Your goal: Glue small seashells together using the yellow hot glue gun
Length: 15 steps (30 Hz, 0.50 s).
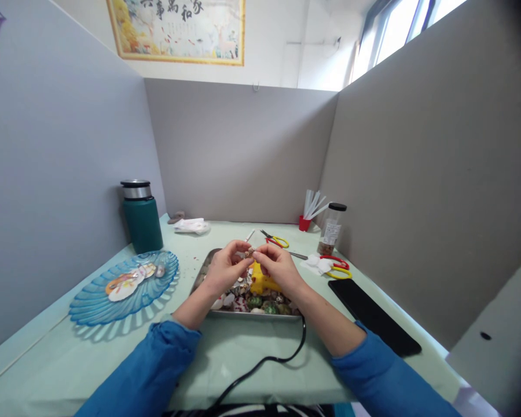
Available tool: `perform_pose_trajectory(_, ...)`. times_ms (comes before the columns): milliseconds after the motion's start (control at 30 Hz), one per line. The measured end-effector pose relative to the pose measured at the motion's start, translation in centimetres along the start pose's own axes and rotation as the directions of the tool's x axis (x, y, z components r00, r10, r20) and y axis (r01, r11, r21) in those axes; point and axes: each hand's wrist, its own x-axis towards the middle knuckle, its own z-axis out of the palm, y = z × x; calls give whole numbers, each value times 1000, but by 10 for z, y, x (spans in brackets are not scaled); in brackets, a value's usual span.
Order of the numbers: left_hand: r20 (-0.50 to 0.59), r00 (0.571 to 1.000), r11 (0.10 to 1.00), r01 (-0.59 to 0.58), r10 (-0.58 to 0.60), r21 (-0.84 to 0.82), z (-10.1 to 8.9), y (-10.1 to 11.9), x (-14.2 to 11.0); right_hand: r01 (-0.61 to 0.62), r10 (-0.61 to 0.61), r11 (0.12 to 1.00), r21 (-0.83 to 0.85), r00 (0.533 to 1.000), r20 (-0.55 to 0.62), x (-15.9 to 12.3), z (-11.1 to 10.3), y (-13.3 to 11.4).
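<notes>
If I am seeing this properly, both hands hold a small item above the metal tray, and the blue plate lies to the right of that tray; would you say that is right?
Not quite: the blue plate lies to the left of the metal tray, as the head view shows. The left hand and right hand do hold a small item above it.

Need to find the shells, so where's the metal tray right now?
In the head view, the metal tray lies at the middle of the table, beneath the left hand and right hand, right of the blue plate.
</notes>
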Motion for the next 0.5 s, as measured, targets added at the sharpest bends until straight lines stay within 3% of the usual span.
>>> perform_pose_trajectory(167, -24, 999, 998, -37, 38, 43, 0, 1, -1, 6, -6, 1000, -11, 1000, 2, 0, 0, 1)
perform_pose_trajectory(500, -7, 999, 999, 35, -35, -42, -1, -5, 0, 13, -14, 999, -32, 999, -28, -1, -1, -1)
